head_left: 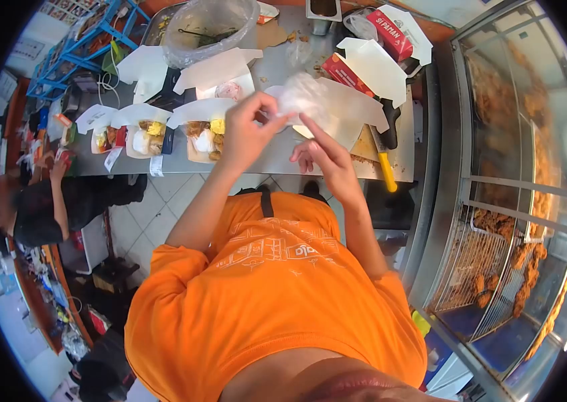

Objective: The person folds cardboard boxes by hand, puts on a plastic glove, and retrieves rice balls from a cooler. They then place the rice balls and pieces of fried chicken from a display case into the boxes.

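Note:
A crumpled clear plastic bag (303,97), smeared by motion, is pinched between the thumb and fingers of my left hand (251,127). My right hand (330,161) is just to the right, its index finger stretched toward the lower edge of the bag and its other fingers loosely bent, apart from the thumb. Behind the bag lies an unfolded white carton (357,110). To the left of my left hand stands an open food box (199,137) with rice, brown pieces and something yellow. Further back, another open box (220,84) holds a small wrapped bundle (228,91).
More filled boxes (146,137) line the metal table (273,161). A yellow-handled knife (386,167) projects over its front edge at right. A bag-lined tub (209,30) stands behind. A glass cabinet of fried chicken (524,268) is on the right. Another person (42,201) works at left.

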The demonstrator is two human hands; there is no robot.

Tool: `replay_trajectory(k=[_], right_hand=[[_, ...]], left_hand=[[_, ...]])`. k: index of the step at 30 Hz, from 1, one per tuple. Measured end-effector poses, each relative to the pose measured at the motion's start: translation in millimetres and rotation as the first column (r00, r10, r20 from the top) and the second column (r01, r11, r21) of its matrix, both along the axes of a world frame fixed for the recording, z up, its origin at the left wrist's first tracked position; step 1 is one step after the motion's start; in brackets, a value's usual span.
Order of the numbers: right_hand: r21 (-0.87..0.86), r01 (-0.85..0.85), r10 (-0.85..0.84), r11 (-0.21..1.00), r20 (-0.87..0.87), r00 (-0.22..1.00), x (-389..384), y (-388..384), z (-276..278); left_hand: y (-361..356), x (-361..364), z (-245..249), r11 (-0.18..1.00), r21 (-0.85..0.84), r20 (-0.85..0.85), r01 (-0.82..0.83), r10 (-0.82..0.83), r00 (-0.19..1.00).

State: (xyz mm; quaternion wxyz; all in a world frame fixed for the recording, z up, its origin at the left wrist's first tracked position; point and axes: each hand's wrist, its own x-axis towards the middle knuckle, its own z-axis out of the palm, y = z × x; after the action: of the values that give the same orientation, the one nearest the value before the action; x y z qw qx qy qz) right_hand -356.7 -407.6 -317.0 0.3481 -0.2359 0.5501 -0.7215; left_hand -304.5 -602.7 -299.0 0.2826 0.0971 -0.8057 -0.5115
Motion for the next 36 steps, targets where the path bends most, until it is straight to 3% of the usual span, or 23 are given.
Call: replay_trajectory(k=[1,2,3,5,6,7,9,11,13,14,15,16,17,19,21,23,25,27,29,30,32,34,36], right_hand=[[-0.082,0.025,-0.012,0.996,0.157,0.988,3,-14,-2],[-0.05,0.043,-0.029,0.998,0.243,0.97,4,-30,14],[-0.04,0.047,-0.037,0.998,0.23,0.972,7,-41,10],[-0.171,0.36,-0.29,0.917,0.333,0.897,18,-67,11],[-0.107,0.525,-0.466,0.844,0.338,0.818,26,-81,13],[-0.103,0.512,-0.456,0.853,0.331,0.826,31,-91,12],[-0.156,0.679,-0.635,0.717,0.256,0.729,40,-108,6],[-0.143,0.648,-0.608,0.748,0.243,0.755,57,-126,11],[-0.173,0.629,-0.572,0.758,0.285,0.769,76,-140,13],[-0.094,0.579,-0.547,0.81,0.236,0.803,81,-134,-2],[-0.069,0.568,-0.54,0.82,0.235,0.808,85,-128,-13],[0.021,0.499,-0.5,0.866,0.009,0.866,90,-124,-18],[0.126,0.44,-0.41,0.889,-0.207,0.888,96,-123,-22],[0.143,0.432,-0.382,0.89,-0.283,0.88,108,-129,-26],[0.17,0.579,-0.427,0.797,-0.519,0.741,117,-141,-11],[-0.015,0.659,-0.65,0.752,-0.183,0.738,117,-157,8],[0.024,0.594,-0.587,0.804,-0.123,0.8,116,-156,9],[-0.046,0.503,-0.504,0.863,-0.126,0.854,120,-164,6],[-0.05,0.416,-0.415,0.908,0.022,0.91,116,-149,-15],[0.1,0.424,-0.419,0.9,-0.072,0.905,116,-140,-24],[0.392,0.425,-0.353,0.816,-0.243,0.903,112,-123,-44],[0.299,0.47,-0.35,0.831,-0.375,0.858,123,-128,-39],[0.233,0.551,-0.431,0.801,-0.414,0.802,119,-121,-37]], left_hand=[[2,7,4,0.995,-0.052,-0.069,0.088,-0.092,0.993],[2,14,8,0.981,-0.161,-0.113,0.105,-0.124,0.986],[1,20,5,0.983,-0.151,-0.127,0.108,-0.128,0.984],[-6,33,-1,0.955,-0.29,-0.275,0.066,-0.149,0.95],[-9,45,-2,0.961,-0.264,-0.191,0.085,-0.138,0.972],[-12,53,-6,0.964,-0.258,-0.196,0.069,-0.122,0.973],[-15,66,-22,0.992,-0.047,-0.196,0.114,-0.121,0.973],[-22,77,-34,0.995,0.025,-0.174,0.102,-0.096,0.98],[-32,87,-42,0.951,0.279,-0.048,0.137,-0.128,0.991],[-39,92,-41,0.947,0.301,-0.035,0.111,-0.105,0.994],[-47,96,-39,0.992,0.128,-0.079,0.019,-0.009,0.997],[-53,98,-37,0.996,-0.046,-0.134,-0.078,0.071,0.988],[-59,100,-38,0.996,-0.027,-0.117,-0.082,0.079,0.99],[-69,101,-41,0.969,-0.247,-0.027,-0.011,0.004,1.0],[-65,102,-49,0.97,-0.24,0.102,0.035,-0.011,0.995],[-53,104,-65,0.955,-0.292,0.257,0.06,0.018,0.966],[-43,111,-71,0.967,-0.24,0.214,0.081,-0.029,0.976],[-37,115,-70,0.954,-0.036,0.437,0.296,-0.251,0.864],[-45,118,-73,0.953,-0.062,0.456,0.297,-0.238,0.857],[-49,120,-74,0.95,-0.092,0.471,0.298,-0.222,0.853],[-62,115,-64,0.949,0.051,0.594,0.311,-0.279,0.754],[-59,108,-80,0.948,-0.193,0.546,0.254,-0.112,0.83],[-50,103,-71,0.919,-0.214,0.495,0.33,-0.189,0.848]])
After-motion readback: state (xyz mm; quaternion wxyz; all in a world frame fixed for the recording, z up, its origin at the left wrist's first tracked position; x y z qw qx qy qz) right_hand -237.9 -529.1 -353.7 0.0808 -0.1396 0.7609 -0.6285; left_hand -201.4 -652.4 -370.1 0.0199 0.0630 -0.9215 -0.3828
